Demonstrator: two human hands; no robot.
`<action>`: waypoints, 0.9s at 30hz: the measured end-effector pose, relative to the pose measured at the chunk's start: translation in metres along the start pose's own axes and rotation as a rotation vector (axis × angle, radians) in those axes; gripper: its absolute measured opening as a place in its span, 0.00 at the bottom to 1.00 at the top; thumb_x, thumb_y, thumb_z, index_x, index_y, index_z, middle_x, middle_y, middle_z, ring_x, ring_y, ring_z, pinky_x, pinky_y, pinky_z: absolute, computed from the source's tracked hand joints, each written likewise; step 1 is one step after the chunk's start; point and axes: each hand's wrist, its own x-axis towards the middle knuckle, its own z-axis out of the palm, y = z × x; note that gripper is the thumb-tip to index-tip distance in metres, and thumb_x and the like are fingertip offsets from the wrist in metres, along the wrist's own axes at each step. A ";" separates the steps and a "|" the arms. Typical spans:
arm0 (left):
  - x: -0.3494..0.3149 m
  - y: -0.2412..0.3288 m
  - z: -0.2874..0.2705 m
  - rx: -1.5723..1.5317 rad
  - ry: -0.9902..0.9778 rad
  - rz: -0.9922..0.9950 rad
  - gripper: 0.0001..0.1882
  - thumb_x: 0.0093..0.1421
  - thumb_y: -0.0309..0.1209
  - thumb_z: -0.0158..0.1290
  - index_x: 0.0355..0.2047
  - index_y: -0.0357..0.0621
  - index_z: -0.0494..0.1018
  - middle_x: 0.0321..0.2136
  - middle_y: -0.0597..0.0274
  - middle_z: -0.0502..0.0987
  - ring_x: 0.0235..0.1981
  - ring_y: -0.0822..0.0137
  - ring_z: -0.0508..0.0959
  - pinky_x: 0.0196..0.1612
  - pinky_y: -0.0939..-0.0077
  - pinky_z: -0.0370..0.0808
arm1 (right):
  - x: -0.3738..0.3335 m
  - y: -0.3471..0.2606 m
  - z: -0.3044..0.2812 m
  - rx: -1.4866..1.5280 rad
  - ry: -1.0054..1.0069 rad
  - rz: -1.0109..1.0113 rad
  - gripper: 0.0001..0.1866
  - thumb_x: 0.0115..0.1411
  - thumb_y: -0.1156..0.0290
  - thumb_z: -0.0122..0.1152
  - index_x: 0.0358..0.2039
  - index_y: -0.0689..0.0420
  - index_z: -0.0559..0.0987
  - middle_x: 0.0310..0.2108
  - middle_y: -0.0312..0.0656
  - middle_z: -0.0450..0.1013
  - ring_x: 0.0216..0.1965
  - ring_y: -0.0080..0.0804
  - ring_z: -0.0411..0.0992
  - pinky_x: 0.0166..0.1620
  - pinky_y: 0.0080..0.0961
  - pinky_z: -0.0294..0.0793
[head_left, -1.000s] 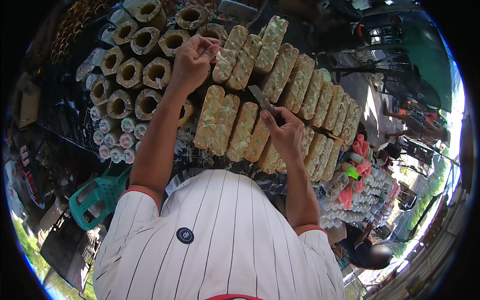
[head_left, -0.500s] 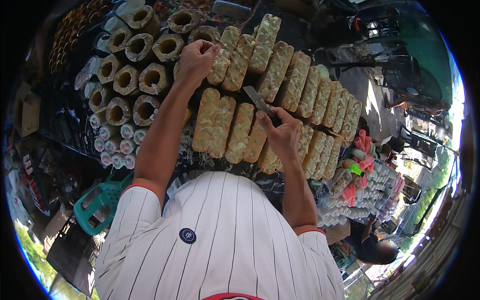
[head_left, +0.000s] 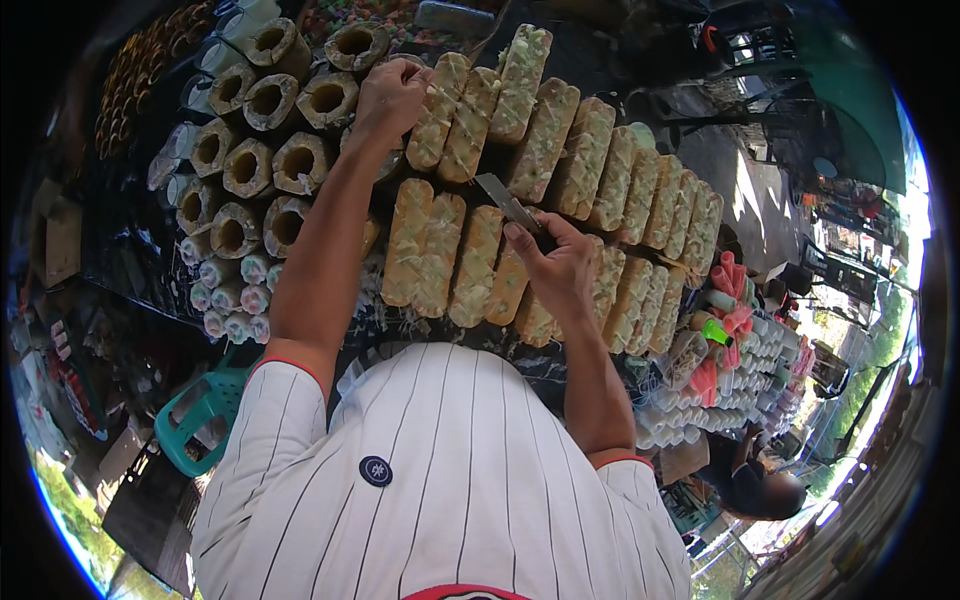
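Observation:
My left hand (head_left: 390, 100) is closed in a pinch at the left side of a tan oblong block (head_left: 440, 112) in the far row. What its fingertips hold is too small to make out. My right hand (head_left: 558, 262) grips a flat metal-bladed knife (head_left: 503, 197), its blade pointing up and left between the two rows of blocks. The hand hovers over the near row, where it partly covers a block (head_left: 510, 287). Whitish-green streaks and drips cover the blocks, which have rounded ends and stand close together.
Left of my arm are hollow hexagonal moulds (head_left: 247, 167) and white cylinders with pinkish ends (head_left: 225, 298). A green plastic chair (head_left: 195, 425) stands at the lower left. White rolls (head_left: 690, 405) and pink bundles (head_left: 730, 300) are piled at right, near another person (head_left: 750, 485).
The view has shifted slightly. My right hand and the knife have moved a little to the left, and the left hand keeps its pinch by the same block.

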 end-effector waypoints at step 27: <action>0.022 -0.025 -0.011 -0.414 -0.113 -0.090 0.10 0.69 0.33 0.62 0.45 0.41 0.79 0.28 0.71 0.77 0.23 0.81 0.71 0.23 0.82 0.65 | 0.242 -0.072 0.001 -1.270 0.223 -0.693 0.44 0.57 0.20 0.56 0.27 0.55 0.86 0.28 0.47 0.82 0.32 0.42 0.84 0.30 0.39 0.82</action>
